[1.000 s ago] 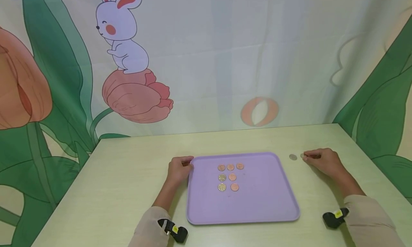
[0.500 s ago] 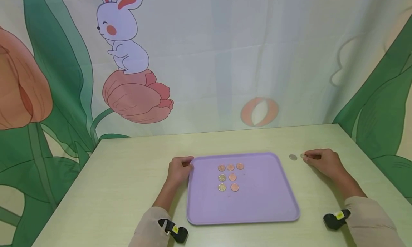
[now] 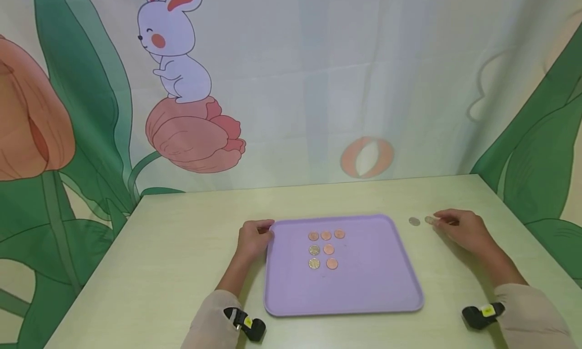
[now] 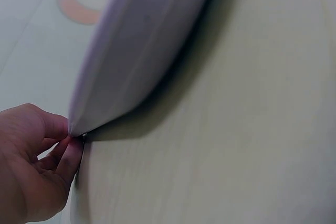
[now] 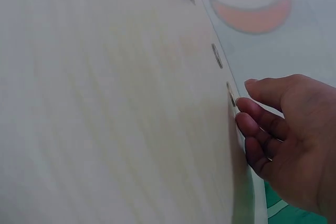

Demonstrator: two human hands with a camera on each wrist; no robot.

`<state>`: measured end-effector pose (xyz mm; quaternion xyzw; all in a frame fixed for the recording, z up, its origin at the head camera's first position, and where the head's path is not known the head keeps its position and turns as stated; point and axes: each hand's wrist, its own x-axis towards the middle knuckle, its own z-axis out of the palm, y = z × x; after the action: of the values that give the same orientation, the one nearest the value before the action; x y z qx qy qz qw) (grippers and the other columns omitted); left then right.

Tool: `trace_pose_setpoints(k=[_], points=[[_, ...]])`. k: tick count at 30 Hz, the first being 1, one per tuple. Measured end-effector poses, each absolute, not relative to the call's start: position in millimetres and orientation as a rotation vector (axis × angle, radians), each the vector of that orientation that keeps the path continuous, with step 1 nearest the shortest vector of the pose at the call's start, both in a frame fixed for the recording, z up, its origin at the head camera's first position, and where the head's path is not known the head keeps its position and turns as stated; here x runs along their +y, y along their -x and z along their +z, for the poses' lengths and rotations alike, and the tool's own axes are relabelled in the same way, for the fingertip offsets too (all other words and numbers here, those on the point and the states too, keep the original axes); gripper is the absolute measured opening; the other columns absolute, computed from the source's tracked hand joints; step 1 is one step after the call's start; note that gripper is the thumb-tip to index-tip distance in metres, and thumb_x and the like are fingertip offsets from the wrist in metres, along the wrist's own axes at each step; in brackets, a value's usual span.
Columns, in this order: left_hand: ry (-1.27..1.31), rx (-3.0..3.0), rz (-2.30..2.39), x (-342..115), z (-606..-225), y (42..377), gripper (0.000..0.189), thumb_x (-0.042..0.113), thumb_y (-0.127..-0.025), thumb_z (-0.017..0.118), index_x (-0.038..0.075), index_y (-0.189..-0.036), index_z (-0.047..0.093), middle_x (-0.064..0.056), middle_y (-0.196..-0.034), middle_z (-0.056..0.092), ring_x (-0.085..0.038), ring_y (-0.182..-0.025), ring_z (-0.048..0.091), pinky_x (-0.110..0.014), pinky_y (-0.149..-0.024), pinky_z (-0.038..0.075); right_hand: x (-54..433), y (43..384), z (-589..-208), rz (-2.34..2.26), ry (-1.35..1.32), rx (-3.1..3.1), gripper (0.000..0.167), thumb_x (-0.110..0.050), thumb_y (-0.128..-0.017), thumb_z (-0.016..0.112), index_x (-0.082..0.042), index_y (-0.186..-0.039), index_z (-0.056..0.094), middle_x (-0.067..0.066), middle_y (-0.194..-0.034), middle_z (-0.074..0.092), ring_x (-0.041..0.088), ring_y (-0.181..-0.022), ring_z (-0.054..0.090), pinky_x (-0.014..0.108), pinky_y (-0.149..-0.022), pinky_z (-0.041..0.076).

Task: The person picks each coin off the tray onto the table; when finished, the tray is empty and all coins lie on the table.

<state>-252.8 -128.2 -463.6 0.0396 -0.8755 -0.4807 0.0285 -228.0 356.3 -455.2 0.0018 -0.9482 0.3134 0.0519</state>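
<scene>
At the far left corner of the purple tray (image 3: 364, 288), my left hand (image 3: 253, 240) pinches the rim between thumb and fingers. The left wrist view shows that hand (image 4: 37, 161) at the tray's raised edge (image 4: 131, 51). Beyond the tray's right side lie two silvery coins, a left one (image 3: 414, 221) and a right one (image 3: 429, 220). My right hand (image 3: 464, 230) is at the right coin. In the right wrist view its thumb stands apart from the index finger (image 5: 249, 108), whose tip is right by the coin (image 5: 230, 93).
On the tray several coins are laid out: a top row of copper coins (image 3: 326, 235), two gold-coloured coins (image 3: 314, 263) at the left, and two more copper ones (image 3: 332, 263) beside them. A printed curtain (image 3: 282, 86) hangs behind the pale table (image 3: 182, 268).
My right thumb and index finger have parted from the right coin, and the hand has drawn slightly right. That coin now shows more fully. My left hand stays at the tray corner.
</scene>
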Motion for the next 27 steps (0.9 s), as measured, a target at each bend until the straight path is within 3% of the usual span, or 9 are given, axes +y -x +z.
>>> trace_pose_setpoints(k=[9, 27], points=[[-0.135, -2.706, -1.475, -128, -465, 253, 0.033, -0.001, -0.087, 0.063, 0.001, -0.118, 0.075, -0.018, -0.114, 0.076, -0.029, -0.106, 0.070, -0.040, -0.093, 0.059, 336, 226, -446, 1.048, -0.183, -2.851, 0.033, -0.017, -0.101, 0.062, 0.007, -0.123, 0.067, 0.029, -0.116, 0.071, -0.010, -0.081, 0.054, 0.017, -0.067, 0.051], [-0.143, -2.697, -1.494, -127, -462, 252, 0.034, -0.002, -0.086, 0.063, 0.001, -0.117, 0.075, -0.019, -0.113, 0.076, -0.029, -0.105, 0.070, -0.039, -0.093, 0.059, 280, 229, -423, 1.326, -0.410, -2.716, 0.035, -0.009, -0.098, 0.064, 0.010, -0.128, 0.063, 0.028, -0.111, 0.072, -0.006, -0.082, 0.064, 0.015, -0.072, 0.055]])
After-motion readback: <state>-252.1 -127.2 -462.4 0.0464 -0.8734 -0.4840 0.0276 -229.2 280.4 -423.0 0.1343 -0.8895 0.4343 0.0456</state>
